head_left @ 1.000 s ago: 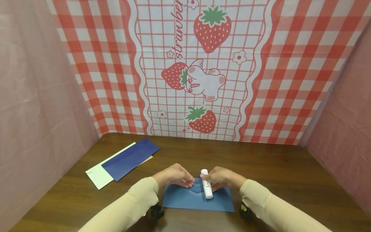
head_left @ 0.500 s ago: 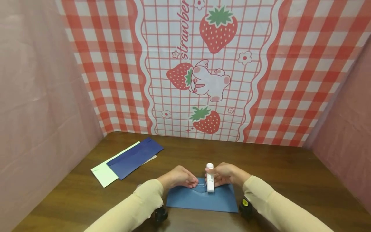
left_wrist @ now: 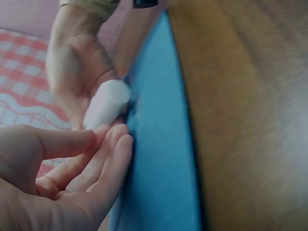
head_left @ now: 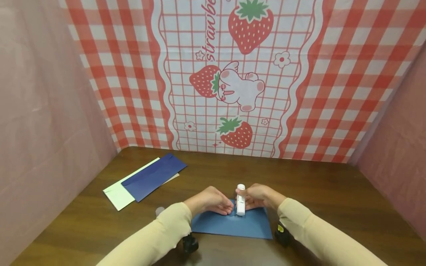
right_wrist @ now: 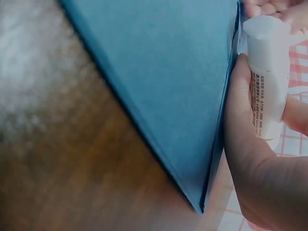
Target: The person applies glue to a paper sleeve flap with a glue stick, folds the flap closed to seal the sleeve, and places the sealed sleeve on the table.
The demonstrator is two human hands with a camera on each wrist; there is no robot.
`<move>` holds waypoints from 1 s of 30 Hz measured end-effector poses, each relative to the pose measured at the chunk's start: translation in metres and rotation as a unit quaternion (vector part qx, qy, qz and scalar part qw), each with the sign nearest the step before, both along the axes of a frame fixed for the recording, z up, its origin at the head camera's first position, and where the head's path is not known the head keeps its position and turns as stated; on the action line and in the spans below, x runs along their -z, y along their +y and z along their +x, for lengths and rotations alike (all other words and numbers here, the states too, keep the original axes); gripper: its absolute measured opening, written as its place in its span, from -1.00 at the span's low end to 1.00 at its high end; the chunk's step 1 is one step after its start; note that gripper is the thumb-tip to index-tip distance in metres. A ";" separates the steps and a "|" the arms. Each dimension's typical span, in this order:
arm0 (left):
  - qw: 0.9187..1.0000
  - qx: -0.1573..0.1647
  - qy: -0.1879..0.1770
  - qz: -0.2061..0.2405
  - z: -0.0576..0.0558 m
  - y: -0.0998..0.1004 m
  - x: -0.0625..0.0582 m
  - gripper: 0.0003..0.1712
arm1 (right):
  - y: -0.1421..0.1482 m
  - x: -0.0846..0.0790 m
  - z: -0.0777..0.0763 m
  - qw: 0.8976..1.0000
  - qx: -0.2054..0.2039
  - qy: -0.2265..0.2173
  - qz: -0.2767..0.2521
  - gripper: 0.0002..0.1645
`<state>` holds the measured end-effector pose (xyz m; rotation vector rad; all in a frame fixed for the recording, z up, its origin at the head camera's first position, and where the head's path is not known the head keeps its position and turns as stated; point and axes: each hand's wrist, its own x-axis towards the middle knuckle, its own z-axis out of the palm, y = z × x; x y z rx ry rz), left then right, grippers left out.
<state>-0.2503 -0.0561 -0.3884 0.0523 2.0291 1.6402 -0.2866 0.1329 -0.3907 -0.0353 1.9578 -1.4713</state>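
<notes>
A blue envelope (head_left: 233, 226) lies on the table in front of the person, its long edge towards the camera. The right hand (head_left: 257, 195) grips a white glue stick (head_left: 241, 207) between thumb and fingers, over the envelope's upper part; small dark print shows on it (right_wrist: 264, 96) in the right wrist view. Beside it, the left hand (head_left: 216, 200) has its fingertips at the envelope's flap area, close to the glue stick. In the left wrist view its fingers (left_wrist: 108, 161) are fairly straight and the thumb meets the index finger. Both hands hide most of the flap.
Further left on the wooden table (head_left: 299, 184) lie a dark blue envelope (head_left: 154, 177), a pale green envelope (head_left: 119, 196) under it and a beige paper edge (head_left: 171, 179). A small whitish round thing (head_left: 160, 210) sits by the left sleeve. A strawberry-print cloth (head_left: 219, 48) hangs behind.
The hands have drawn closer together, and the left fingers now cover most of the printed flap. The glue stick stays in the right hand, more upright than a second ago.
</notes>
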 end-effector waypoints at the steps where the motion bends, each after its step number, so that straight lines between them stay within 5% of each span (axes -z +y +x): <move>1: 1.000 -0.001 0.001 -0.002 0.002 0.001 0.000 -0.78 | 0.000 0.000 0.000 1.000 -0.001 0.001 -0.001 -0.71; 16: 0.994 -0.060 0.085 -0.026 0.013 0.024 0.002 -0.88 | 0.021 -0.018 0.000 0.999 -0.008 0.006 0.052 -0.58; 25: 0.999 -0.027 -0.034 0.026 0.002 -0.004 -0.005 -0.78 | 0.015 -0.002 0.005 0.998 -0.006 0.042 0.046 -0.64; 30: 0.998 -0.048 -0.032 0.014 0.000 -0.029 -0.005 -0.78 | 0.010 0.001 0.010 0.997 -0.001 0.056 0.060 -0.63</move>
